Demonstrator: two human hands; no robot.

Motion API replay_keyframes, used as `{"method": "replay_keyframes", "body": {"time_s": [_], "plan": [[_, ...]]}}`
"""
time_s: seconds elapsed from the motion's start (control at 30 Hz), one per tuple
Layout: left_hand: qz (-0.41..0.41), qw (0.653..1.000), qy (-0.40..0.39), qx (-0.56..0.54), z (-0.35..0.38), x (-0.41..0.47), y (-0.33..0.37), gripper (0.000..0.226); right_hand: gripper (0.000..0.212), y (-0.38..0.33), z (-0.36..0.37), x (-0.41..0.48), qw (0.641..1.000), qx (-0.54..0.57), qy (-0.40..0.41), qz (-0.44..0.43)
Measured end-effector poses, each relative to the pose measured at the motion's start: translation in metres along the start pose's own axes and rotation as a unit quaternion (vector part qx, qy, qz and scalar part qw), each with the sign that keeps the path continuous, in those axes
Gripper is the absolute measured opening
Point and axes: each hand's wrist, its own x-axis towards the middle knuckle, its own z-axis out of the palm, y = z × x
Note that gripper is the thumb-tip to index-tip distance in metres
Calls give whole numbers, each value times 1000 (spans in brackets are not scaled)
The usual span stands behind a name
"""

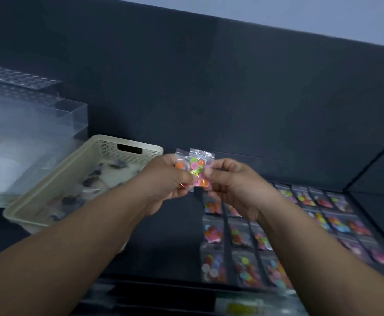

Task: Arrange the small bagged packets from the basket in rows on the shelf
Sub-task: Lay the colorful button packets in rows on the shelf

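Packets of bright buttons in clear plastic: held mid-air between cream perforated basket and rows laid on dark shelf. Clutched in left hand, edge pinched by right hand, probably to separate one.

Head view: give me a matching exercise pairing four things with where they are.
Things:
1. cream basket
2. held packets
3. laid-out packets
4. clear box

Places:
a. flat in rows, lower right
b. pinched between left hand and right hand
c. upper left, beyond the basket
d. just left of the hands

Pairs: 1-d, 2-b, 3-a, 4-c.
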Motion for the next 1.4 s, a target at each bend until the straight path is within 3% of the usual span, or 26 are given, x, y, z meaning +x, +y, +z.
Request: {"method": "replay_keyframes", "body": {"time_s": [0.2, 0.33, 0.57, 0.73, 0.93, 1.4], "plan": [[-24, 999, -28, -2, 90, -17, -18, 18, 24, 12, -81, -57, 998, -27, 56, 6], [-61, 998, -18, -18, 133, -24, -35, 5, 19, 29, -137, -87, 994, -70, 76, 42], [-98, 995, 29, -10, 172, -38, -58, 20, 15, 72, -198, -122, 971, -177, 96, 127], [-93, 995, 43, -1, 187, -41, -60, 27, 17, 90, -205, -121, 955, -241, 96, 146], [-101, 993, 59, 10, 192, -44, -61, 14, 14, 96, -201, -116, 940, -306, 65, 135], [-90, 993, 26, 67, 204, -46, -58, 16, 14, 99, -193, -119, 931, -323, 85, 145]]}}
